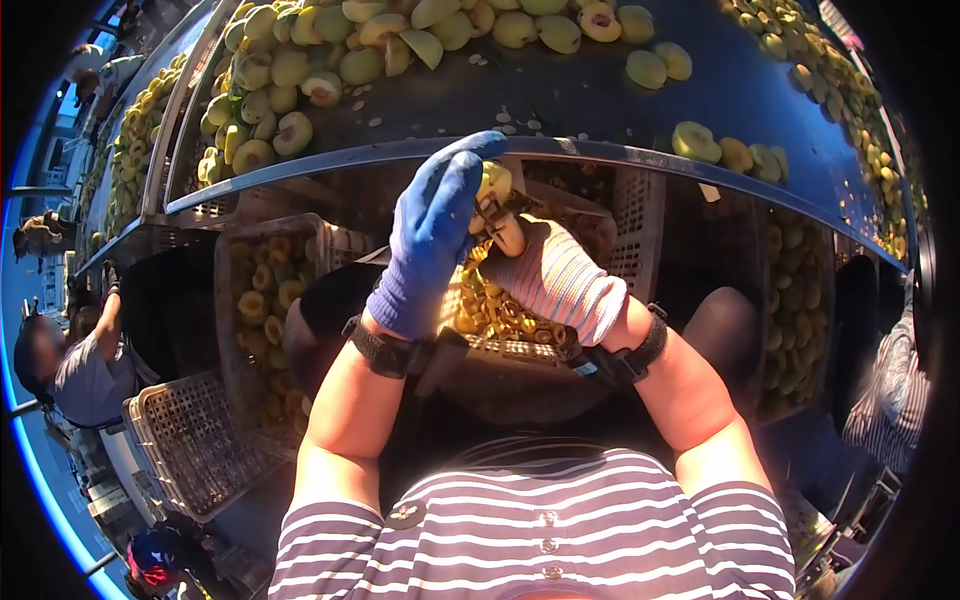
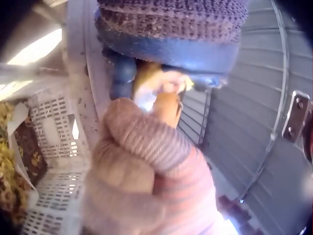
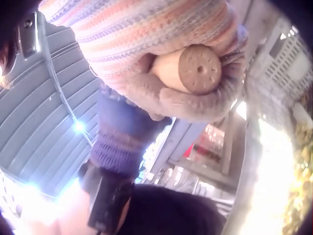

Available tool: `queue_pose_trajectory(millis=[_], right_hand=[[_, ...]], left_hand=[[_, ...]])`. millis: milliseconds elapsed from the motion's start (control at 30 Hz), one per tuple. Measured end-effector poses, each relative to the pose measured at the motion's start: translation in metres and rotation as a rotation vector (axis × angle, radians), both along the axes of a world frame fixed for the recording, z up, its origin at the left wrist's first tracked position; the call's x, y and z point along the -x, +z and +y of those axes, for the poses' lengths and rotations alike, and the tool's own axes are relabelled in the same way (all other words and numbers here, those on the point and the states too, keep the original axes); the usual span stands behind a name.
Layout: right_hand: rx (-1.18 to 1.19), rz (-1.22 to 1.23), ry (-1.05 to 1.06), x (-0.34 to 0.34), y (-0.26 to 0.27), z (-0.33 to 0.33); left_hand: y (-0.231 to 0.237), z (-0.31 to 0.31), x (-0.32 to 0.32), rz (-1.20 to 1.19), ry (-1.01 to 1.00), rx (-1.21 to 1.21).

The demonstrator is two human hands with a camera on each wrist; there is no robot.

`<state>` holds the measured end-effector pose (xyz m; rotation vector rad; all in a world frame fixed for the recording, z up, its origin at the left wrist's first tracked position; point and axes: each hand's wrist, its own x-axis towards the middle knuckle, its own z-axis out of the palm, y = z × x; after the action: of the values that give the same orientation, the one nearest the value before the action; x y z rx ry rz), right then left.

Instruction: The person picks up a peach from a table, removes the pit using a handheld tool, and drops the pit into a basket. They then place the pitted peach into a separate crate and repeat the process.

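My left hand [image 1: 430, 230], in a blue-coated glove, holds a yellow-green peach [image 1: 494, 182] above the crate in front of me. The left wrist view shows part of that peach [image 2: 151, 81] under the blue fingers. My right hand [image 1: 555, 275], in a pink-striped knit glove, grips a short tool by its wooden handle [image 1: 508, 238], its working end against the peach. In the right wrist view the handle's round end [image 3: 199, 69] sticks out of the curled fingers. The tool's tip is hidden between the hands.
A metal-edged sorting table [image 1: 580, 100] ahead bears many peaches [image 1: 360, 66] and loose halves. Below my hands is a crate of yellow scraps [image 1: 505, 322]. A crate of cut fruit [image 1: 262, 300] stands at left, beside an upturned crate [image 1: 195, 440]. Other people work at both sides.
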<state>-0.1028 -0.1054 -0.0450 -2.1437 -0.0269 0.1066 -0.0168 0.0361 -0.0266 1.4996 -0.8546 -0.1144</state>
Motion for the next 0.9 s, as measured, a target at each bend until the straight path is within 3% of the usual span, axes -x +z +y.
queue_pose_trajectory(millis=[33, 67, 133, 200, 300, 367, 400, 533, 767, 800, 900], right_hand=[[0.049, 0.004, 0.056, 0.001, 0.014, 0.005], [-0.321, 0.593, -0.049, -0.005, 0.063, 0.0], [-0.42, 0.586, -0.08, -0.001, 0.055, -0.003], [-0.452, 0.572, -0.104, -0.004, 0.065, -0.007], [-0.722, 0.58, -0.103, 0.005, 0.056, -0.01], [-0.842, 0.729, -0.115, 0.011, 0.049, -0.01], [-0.891, 0.773, -0.115, 0.011, 0.048, -0.012], [-0.988, 0.745, -0.062, 0.014, 0.052, -0.01], [-1.014, 0.779, -0.007, 0.018, 0.039, -0.002], [-1.025, 0.797, 0.006, 0.019, 0.036, -0.001], [-1.067, 0.849, 0.042, 0.02, 0.033, 0.002]], left_hand=[[-0.003, 0.001, -0.006, 0.029, -0.059, -0.014], [-0.007, 0.003, -0.016, 0.144, -0.128, -0.062], [-0.011, 0.004, -0.03, 0.27, -0.185, -0.103], [-0.015, -0.01, -0.023, 0.201, -0.042, 0.1], [-0.002, -0.031, 0.012, 0.431, 0.08, 0.292], [0.006, -0.023, 0.002, 0.429, -0.004, 0.182], [0.013, -0.023, -0.005, 0.679, -0.095, 0.193], [0.031, -0.019, -0.019, 0.475, -0.231, -0.089], [0.033, -0.017, -0.012, 0.337, -0.159, -0.36], [0.029, -0.018, -0.018, -0.003, -0.169, -0.426], [0.029, -0.012, -0.019, 0.008, -0.209, -0.479]])
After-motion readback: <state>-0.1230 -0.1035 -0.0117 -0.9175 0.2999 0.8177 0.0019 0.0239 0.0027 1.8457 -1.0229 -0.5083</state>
